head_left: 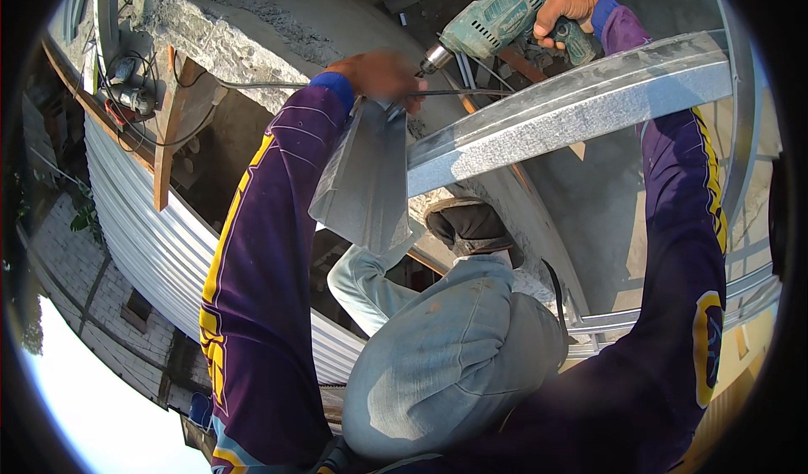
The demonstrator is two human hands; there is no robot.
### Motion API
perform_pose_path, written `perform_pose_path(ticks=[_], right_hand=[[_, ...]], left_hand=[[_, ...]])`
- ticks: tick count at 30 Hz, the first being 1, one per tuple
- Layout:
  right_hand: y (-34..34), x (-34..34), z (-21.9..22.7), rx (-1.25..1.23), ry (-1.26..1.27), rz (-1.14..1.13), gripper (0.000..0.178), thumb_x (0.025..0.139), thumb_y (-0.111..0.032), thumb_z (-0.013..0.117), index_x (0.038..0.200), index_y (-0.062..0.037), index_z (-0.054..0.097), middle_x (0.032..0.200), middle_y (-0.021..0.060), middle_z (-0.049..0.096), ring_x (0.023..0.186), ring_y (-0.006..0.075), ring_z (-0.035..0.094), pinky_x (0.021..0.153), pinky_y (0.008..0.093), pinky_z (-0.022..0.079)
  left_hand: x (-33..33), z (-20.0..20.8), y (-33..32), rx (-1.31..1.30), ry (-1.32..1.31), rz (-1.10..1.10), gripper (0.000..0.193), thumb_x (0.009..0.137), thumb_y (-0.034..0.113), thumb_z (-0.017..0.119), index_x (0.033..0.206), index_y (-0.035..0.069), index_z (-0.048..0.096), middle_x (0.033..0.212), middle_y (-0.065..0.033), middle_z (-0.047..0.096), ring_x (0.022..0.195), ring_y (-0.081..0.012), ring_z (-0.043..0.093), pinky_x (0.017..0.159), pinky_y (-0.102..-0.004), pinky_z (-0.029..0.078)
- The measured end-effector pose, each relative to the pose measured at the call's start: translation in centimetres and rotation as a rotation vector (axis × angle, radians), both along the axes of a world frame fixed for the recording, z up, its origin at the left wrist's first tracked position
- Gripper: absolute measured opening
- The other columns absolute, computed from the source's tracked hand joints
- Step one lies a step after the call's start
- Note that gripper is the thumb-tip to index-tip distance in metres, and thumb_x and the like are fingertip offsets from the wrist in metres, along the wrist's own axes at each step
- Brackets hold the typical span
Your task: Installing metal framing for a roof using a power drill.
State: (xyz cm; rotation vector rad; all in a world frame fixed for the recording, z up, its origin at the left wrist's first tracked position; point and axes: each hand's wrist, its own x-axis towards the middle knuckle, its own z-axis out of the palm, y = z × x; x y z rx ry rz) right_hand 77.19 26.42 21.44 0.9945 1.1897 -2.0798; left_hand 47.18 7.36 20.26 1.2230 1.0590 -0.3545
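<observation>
Beyond the long metal beam [581, 104], the green drill [492, 21] is gripped by the right hand [566, 10], fingers curled round its handle, the arm passed beneath the beam! Out on a stretched arm, the left hand [374, 77] is held by the bit, at the short metal channel's [366, 175] far end; what its blurred fingers pinch cannot be told.

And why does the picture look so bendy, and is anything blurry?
In the head view, the fisheye lens bends straight edges, like the corrugated sheet on the left; also in the head view, the left hand is blurry while the drill looks sharper, and the sky glares white.
</observation>
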Motion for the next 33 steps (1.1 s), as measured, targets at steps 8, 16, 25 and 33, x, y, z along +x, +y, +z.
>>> perform_pose_path(ticks=[8,16,25,33], right_hand=[[0.4,-0.4,-0.3,0.011,-0.005,0.02,0.047,0.069,-0.007,0.076,0.113,0.0046,0.064,0.072,0.0138,0.065,0.058,0.0176,0.063,0.045,0.0308,0.051],[0.2,1.7,-0.6,0.005,0.086,-0.017,0.046,0.068,-0.006,0.076,0.11,0.0066,0.064,0.072,0.0158,0.065,0.059,0.018,0.063,0.045,0.0303,0.051],[-1.6,4.1,2.5,0.021,0.023,-0.228,0.04,0.067,-0.008,0.077,0.104,0.0025,0.063,0.085,0.011,0.064,0.07,0.019,0.062,0.054,0.0325,0.05],[-7.3,7.9,4.2,0.767,-0.296,-0.194,0.049,0.075,-0.018,0.078,0.117,0.0006,0.063,0.1,0.0139,0.071,0.086,0.0279,0.07,0.088,0.0381,0.055]], left_hand=[[-0.2,0.5,-0.1,0.005,-0.053,0.074,0.036,0.099,0.039,0.057,0.098,0.01,0.079,0.095,-0.0014,0.077,0.094,-0.0171,0.069,0.089,-0.0331,0.049],[0.6,2.2,0.3,-0.021,-0.004,0.192,0.033,0.098,0.037,0.058,0.114,0.013,0.075,0.104,-0.0032,0.076,0.095,-0.0191,0.068,0.089,-0.034,0.049],[1.6,0.0,-0.7,0.204,0.258,-0.033,0.035,0.083,0.015,0.056,0.111,0.015,0.077,0.107,-0.0075,0.076,0.101,-0.0251,0.07,0.089,-0.0378,0.053],[1.8,3.4,1.3,0.112,0.174,-0.303,0.037,0.076,0.006,0.06,0.103,0.022,0.079,0.103,-0.0018,0.076,0.095,-0.0225,0.071,0.08,-0.0347,0.055]])
